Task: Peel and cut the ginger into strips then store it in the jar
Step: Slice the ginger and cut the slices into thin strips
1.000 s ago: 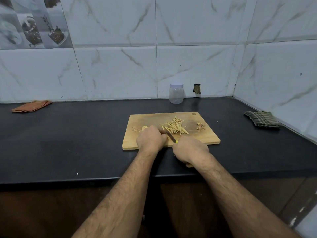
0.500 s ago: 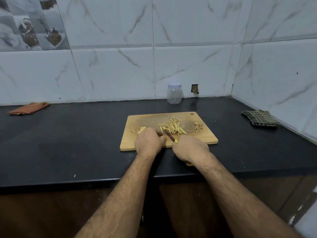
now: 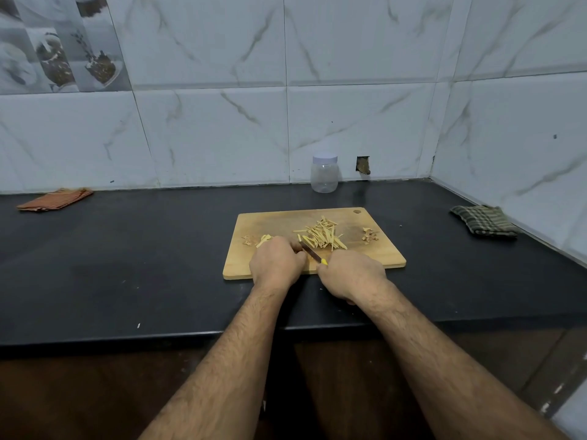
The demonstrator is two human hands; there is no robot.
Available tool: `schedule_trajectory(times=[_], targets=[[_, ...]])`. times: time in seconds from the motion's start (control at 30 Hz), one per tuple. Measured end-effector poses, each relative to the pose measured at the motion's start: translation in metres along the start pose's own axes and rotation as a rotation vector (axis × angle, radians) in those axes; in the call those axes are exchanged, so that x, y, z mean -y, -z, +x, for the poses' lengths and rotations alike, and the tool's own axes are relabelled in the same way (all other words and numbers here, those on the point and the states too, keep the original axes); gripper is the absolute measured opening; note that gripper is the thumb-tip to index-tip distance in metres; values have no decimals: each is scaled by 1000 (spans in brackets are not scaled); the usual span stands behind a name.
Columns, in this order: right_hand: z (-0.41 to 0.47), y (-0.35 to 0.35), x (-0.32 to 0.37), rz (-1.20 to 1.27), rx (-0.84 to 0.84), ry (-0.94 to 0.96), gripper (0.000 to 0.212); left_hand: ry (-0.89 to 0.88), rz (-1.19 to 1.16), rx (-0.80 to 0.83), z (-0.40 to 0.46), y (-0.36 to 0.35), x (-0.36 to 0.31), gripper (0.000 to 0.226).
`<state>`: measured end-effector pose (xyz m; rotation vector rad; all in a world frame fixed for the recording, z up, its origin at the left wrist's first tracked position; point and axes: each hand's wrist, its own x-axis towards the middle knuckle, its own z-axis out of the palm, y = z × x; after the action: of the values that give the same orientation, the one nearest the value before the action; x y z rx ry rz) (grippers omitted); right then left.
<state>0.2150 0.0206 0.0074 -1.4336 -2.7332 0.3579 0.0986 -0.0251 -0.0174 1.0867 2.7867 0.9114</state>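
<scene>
A wooden cutting board lies on the black counter. A pile of pale yellow ginger strips sits at its middle. A few uncut ginger slices peek out beyond my left hand, whose curled fingers press down on ginger that is hidden under them. My right hand grips a yellow-handled knife; its blade points toward the left hand's fingers. Brown peel scraps lie at the board's right, more peel at the left. A clear plastic jar with a white lid stands by the back wall.
An orange cloth lies at the far left of the counter. A green checked cloth lies at the right near the side wall. The counter's front edge runs just below my wrists.
The hands stay in the same place on the board and the knife blade shifts only slightly. The head view has moved a little.
</scene>
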Motion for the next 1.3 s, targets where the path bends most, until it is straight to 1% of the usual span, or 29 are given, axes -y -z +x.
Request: schedule_trajectory(times=[0.4,0.53,1.0,1.3], targets=[[-1,1,1,-8,6,10,26,3,19,-6,-1,0,-2,24],[-3,2,2,-13,13,11,29,-3,23,-7,-2,1,-2,24],[-1,8,5,-43,89,11,26,-34,56,12,2,1,-2,24],[-2,5,9,-82,66,19,23,-51,93,-10,4,-2,-1,24]])
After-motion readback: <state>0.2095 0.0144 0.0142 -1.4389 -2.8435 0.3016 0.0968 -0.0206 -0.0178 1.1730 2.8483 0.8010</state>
